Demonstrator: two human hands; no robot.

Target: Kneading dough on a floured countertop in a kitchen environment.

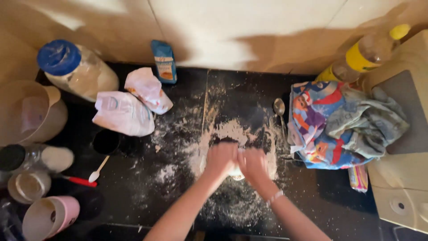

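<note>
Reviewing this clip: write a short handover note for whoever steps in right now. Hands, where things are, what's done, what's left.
Left hand and right hand: side by side, both pressing down on a pale lump of dough, mostly hidden under them.
Flour is spread over the black counter around the dough.
Spoon lies right of the flour, beside a colourful cloth. Two white bags and a blue-lidded jar sit at back left.
Done: dough formed, counter floured.
Left: probably more kneading; the dough's state is hidden.

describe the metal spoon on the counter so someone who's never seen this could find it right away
Start at the black countertop dusted with flour, and find the bright cartoon-print cloth on its right side. The metal spoon lies just left of that cloth. Unlike the white plastic spoon far left, it is shiny silver.
</note>
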